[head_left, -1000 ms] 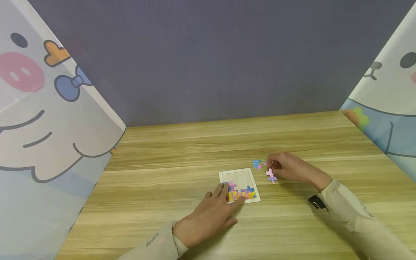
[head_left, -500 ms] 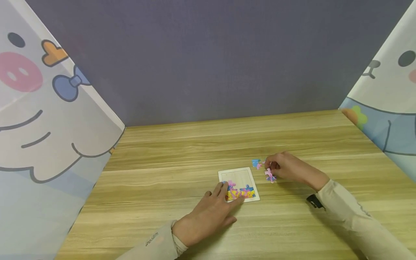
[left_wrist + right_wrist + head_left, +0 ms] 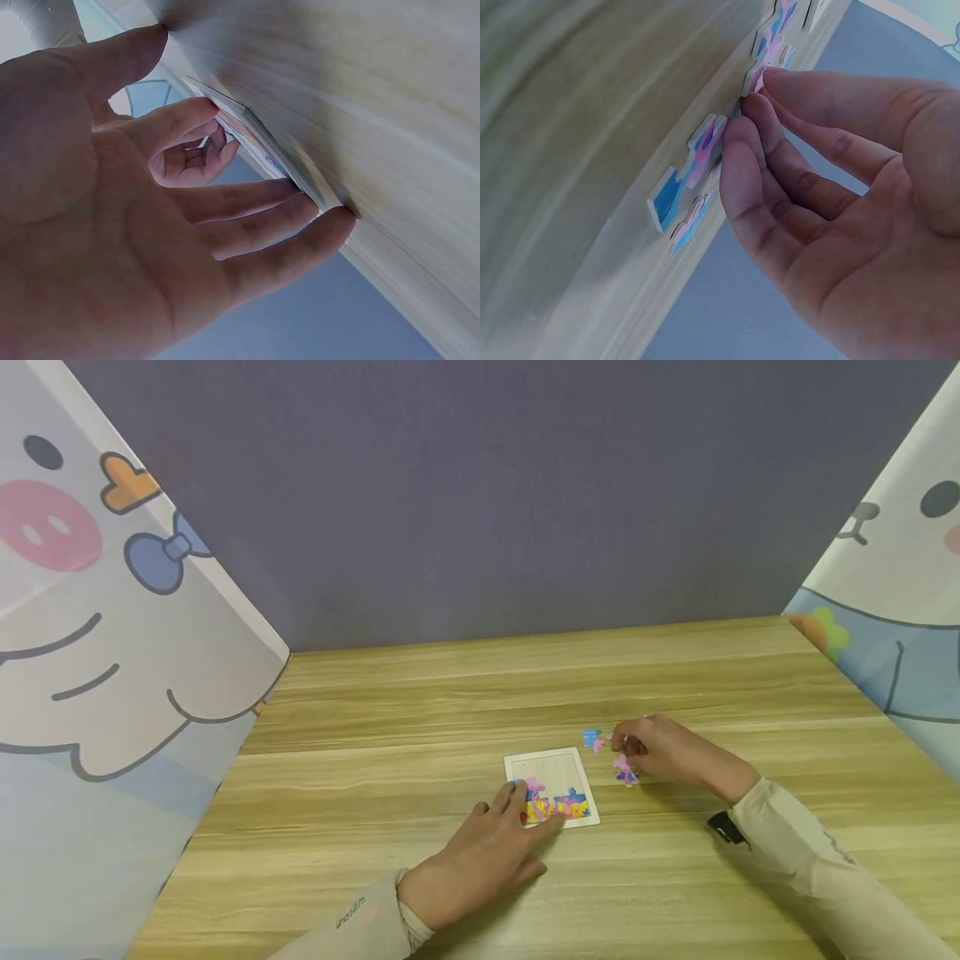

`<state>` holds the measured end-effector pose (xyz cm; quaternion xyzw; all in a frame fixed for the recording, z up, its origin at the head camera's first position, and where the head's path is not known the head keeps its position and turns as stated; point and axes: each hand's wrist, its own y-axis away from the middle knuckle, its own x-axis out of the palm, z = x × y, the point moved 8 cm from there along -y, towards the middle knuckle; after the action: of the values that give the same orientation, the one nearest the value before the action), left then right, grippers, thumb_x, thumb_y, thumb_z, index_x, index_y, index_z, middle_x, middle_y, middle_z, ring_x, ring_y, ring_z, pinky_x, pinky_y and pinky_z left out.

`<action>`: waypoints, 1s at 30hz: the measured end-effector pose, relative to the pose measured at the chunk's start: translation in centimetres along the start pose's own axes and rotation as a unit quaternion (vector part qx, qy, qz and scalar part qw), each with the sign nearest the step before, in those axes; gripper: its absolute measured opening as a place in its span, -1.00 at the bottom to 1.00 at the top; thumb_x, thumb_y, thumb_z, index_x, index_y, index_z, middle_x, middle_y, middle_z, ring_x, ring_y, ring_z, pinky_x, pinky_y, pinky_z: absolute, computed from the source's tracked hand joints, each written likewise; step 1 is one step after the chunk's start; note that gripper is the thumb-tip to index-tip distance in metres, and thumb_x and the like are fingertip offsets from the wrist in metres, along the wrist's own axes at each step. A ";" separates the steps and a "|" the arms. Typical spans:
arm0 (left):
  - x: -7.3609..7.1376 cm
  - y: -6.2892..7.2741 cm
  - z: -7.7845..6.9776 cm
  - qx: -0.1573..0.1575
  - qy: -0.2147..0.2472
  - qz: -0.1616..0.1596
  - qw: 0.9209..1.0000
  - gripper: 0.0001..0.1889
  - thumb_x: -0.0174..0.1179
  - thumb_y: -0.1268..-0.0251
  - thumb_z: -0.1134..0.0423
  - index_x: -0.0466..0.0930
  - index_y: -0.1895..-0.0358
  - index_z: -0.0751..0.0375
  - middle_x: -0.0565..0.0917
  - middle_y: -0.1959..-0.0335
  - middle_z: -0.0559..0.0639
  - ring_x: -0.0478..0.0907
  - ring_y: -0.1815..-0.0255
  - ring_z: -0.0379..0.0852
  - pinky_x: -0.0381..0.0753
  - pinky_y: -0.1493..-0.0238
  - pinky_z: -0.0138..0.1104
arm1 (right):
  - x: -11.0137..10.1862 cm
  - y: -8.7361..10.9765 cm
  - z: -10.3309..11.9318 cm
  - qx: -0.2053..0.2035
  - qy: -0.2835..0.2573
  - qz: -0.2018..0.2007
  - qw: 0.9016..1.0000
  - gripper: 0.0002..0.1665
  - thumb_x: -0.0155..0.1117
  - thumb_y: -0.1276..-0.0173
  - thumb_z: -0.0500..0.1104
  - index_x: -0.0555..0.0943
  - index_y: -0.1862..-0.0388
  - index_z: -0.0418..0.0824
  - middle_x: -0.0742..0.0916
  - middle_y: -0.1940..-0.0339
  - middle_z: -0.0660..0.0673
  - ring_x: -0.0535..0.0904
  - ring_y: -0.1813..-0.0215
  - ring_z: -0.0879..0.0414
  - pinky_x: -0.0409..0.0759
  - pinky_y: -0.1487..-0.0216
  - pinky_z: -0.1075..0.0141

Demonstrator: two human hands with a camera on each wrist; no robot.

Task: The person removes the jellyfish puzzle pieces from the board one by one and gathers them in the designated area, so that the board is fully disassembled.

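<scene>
Wood-grain table, walled on three sides
A grey backdrop stands behind the table, a bow-printed panel left of it, and a blue-and-white cartoon panel right of it.

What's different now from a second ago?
Only a little: the right hand and the pink puzzle piece at its fingertips have shifted slightly toward the person. I can't see anything newly grabbed or let go. The left hand, the puzzle tray and the blue-and-pink piece stayed put.
</scene>
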<state>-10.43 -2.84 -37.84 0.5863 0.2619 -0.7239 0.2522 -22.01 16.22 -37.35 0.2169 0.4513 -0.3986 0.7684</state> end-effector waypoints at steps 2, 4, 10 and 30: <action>0.0 0.0 0.0 0.000 0.002 0.000 1.000 -0.37 0.25 -0.27 -0.24 0.39 -0.39 -0.25 0.50 -0.21 0.29 0.49 -0.27 0.17 0.67 0.16 -0.13 | 0.0 0.1 0.0 0.001 -0.001 0.000 1.000 -0.78 0.29 -0.18 -0.50 0.67 0.24 -0.27 0.65 0.49 0.04 0.48 0.42 0.27 0.53 0.40 0.37; 0.1 0.0 0.0 -0.001 0.007 0.007 1.000 -0.37 0.24 -0.28 -0.24 0.37 -0.40 -0.26 0.49 -0.22 0.30 0.49 -0.28 0.17 0.67 0.16 -0.12 | 0.0 0.1 0.0 0.004 -0.001 0.002 1.000 -0.79 0.30 -0.18 -0.49 0.67 0.24 -0.27 0.65 0.49 0.05 0.48 0.42 0.27 0.53 0.40 0.37; 0.2 0.0 0.0 -0.004 0.015 0.025 1.000 -0.38 0.20 -0.32 -0.22 0.35 -0.43 -0.26 0.47 -0.26 0.32 0.48 -0.30 0.19 0.68 0.12 -0.11 | 0.1 0.1 0.0 0.013 -0.013 0.014 1.000 -0.80 0.25 -0.23 -0.48 0.66 0.22 -0.26 0.66 0.45 0.04 0.50 0.40 0.25 0.53 0.39 0.37; -0.2 0.1 -0.1 0.007 0.028 0.008 1.000 -0.42 0.25 -0.33 -0.14 0.40 -0.40 -0.23 0.49 -0.17 0.22 0.52 -0.25 0.19 0.68 0.19 -0.14 | 0.0 0.2 0.1 0.023 -0.012 0.025 0.999 -0.83 0.27 -0.28 -0.40 0.65 0.16 -0.27 0.66 0.41 0.04 0.53 0.36 0.25 0.56 0.34 0.34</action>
<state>-10.30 -2.85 -37.68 0.6102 0.2590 -0.7071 0.2463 -21.78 16.27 -37.35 0.2409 0.4271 -0.3917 0.7785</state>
